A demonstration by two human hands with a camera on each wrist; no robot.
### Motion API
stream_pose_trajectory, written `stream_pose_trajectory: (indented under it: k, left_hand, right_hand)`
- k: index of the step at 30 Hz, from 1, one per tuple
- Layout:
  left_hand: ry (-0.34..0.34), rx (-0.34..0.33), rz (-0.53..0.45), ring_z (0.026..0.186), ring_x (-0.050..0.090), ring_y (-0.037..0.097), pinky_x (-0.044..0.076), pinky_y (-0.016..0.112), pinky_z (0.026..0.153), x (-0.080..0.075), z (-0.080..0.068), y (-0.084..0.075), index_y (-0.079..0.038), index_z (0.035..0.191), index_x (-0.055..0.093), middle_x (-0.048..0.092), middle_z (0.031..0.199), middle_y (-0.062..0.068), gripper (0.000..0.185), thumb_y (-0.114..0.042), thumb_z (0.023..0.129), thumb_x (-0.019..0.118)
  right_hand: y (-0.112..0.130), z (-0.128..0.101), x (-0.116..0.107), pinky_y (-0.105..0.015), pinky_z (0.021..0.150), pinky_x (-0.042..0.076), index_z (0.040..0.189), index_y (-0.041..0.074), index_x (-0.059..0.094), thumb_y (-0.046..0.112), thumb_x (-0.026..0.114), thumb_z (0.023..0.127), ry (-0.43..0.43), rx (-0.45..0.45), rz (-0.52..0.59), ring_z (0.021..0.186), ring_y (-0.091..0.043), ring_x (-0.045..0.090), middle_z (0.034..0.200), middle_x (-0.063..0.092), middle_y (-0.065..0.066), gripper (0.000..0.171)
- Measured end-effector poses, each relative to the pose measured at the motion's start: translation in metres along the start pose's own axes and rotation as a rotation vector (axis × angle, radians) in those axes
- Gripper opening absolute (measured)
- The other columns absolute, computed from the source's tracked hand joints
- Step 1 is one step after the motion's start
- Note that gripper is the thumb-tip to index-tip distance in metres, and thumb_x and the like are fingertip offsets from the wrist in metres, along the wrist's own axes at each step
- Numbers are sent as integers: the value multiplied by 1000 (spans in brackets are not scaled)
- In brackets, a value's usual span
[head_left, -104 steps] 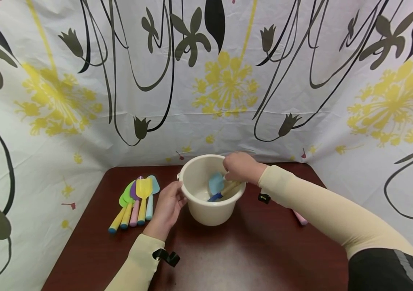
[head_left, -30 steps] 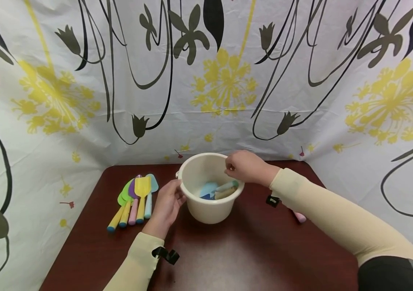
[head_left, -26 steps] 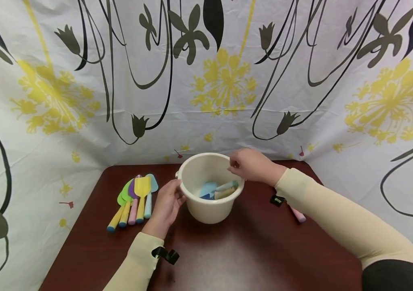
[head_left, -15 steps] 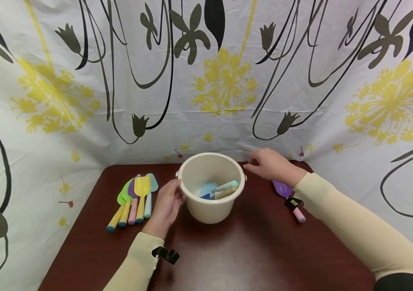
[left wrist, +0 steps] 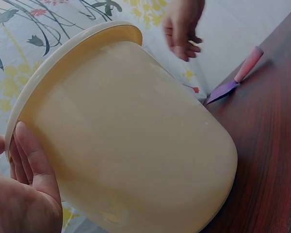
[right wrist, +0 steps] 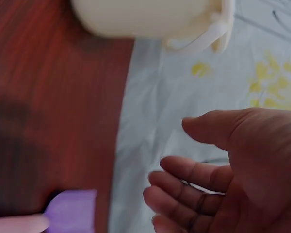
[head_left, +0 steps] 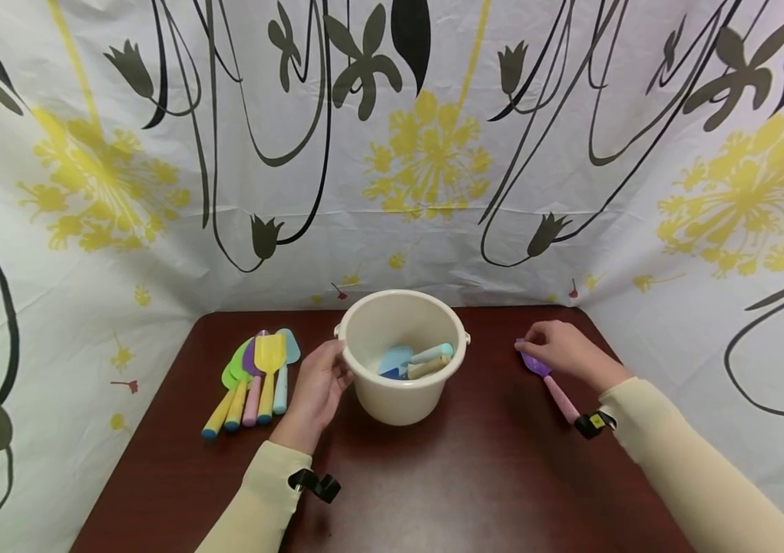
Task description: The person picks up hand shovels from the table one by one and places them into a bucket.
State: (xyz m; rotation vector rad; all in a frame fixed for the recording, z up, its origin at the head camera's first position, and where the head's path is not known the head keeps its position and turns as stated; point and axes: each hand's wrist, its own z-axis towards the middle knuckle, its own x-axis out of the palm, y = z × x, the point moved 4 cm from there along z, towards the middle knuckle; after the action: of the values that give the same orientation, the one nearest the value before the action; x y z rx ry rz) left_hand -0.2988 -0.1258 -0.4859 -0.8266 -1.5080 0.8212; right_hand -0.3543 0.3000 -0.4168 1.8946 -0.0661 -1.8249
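Note:
A cream bucket [head_left: 398, 403] stands on the dark red table, with a light blue shovel head [head_left: 395, 358], a bit of dark blue and two handles [head_left: 429, 365] showing inside. My left hand [head_left: 319, 388] grips the bucket's rim at its left side, thumb and fingers on either side of the rim. To the right, a purple toy shovel [head_left: 537, 365] with a pink handle [head_left: 560, 399] lies on the table. My right hand [head_left: 560, 346] hovers over the shovel's blade end, holding nothing; its fingers are loosely bent and apart from the thumb in the right wrist view [right wrist: 223, 170].
Left of the bucket lies a fanned group of toy shovels: a yellow one [head_left: 270, 355] on top, green [head_left: 236, 365], purple and light blue [head_left: 291, 346] heads beside it. A white patterned cloth [head_left: 426, 253] hangs behind and at both sides of the table.
My right hand let go of the light blue shovel inside the bucket, lifted away and moved right, over the purple shovel. The left hand stays on the rim.

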Motion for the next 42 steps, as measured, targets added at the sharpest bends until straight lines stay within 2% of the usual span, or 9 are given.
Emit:
stream_pose_trajectory:
  k: [6,13,18,24,31,38,42]
  left_hand:
    - [-4,1,-17,85,62,17,57,24,76,0,-1,0,4,141,64,67,107,8,38,-21,113,62]
    - [-3,15,-71,79,62,15,57,22,71,2,2,2,8,130,66,66,97,8,30,-15,112,61]
    - [0,16,-57,79,61,15,57,23,71,3,3,2,6,129,67,65,95,5,29,-16,111,61]
    - [4,15,-46,80,61,15,56,23,72,2,2,2,5,130,67,64,96,5,29,-17,112,60]
    - [4,15,-44,79,61,15,56,23,72,2,2,2,6,130,66,64,94,5,30,-17,111,60]
    - [-4,7,-27,82,62,17,58,24,75,1,1,2,5,135,67,65,104,10,34,-20,112,62]
    - [-3,10,-21,83,62,17,58,24,75,2,1,2,4,134,67,65,106,11,34,-20,112,62]
  right_hand:
    - [-42,-19,16,-53,80,60,112,-6,72,30,75,104,16,119,-31,90,-30,70,104,75,-18,37]
    - [-76,-31,37,-49,72,56,101,-3,71,32,74,104,59,207,-64,79,-27,63,91,70,-12,36]
    - [-90,-38,51,-49,67,53,94,0,69,40,70,106,74,273,-80,75,-27,60,84,65,-11,43]
    - [-99,-43,65,-40,59,45,79,8,60,48,68,107,64,307,-45,66,-23,58,72,59,-6,49]
    - [-100,-43,73,-39,59,46,76,8,58,43,75,103,60,304,-27,64,-23,58,70,58,-7,47]
    - [-98,-41,76,-40,62,50,76,8,61,35,76,102,81,322,-38,66,-23,60,71,60,-6,40]
    - [-95,-43,76,-40,62,50,72,8,61,34,74,103,74,324,-23,64,-23,61,66,59,-6,42]
